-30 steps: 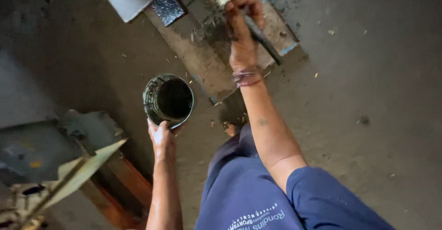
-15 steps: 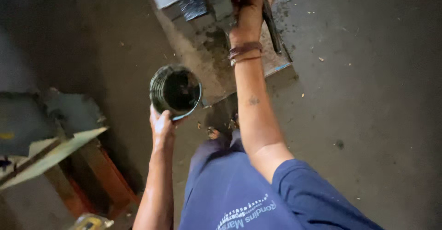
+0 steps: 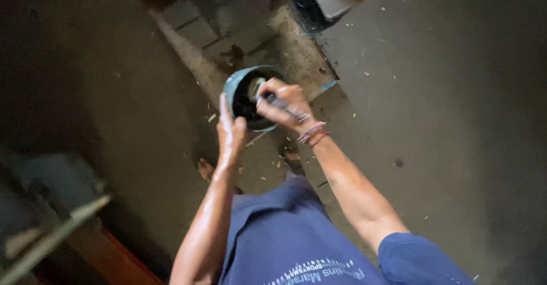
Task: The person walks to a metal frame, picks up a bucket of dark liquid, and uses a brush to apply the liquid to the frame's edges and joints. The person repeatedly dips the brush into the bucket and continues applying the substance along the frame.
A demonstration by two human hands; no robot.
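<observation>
Left hand [image 3: 231,130]: pressed against the near outer wall of a round tin can [image 3: 239,85], fingers pointing up along its side, steadying it. Right hand [image 3: 282,104]: clenched around the handle of a brush [image 3: 268,94], held over the can's dark open mouth; bristle end at the rim, blurred. Wrist: several thin bangles [image 3: 312,132]. Can: stands on the grey concrete floor [image 3: 433,119], just beside a stained flat slab [image 3: 239,40]. Bare foot [image 3: 205,170]: on the floor below the left hand.
</observation>
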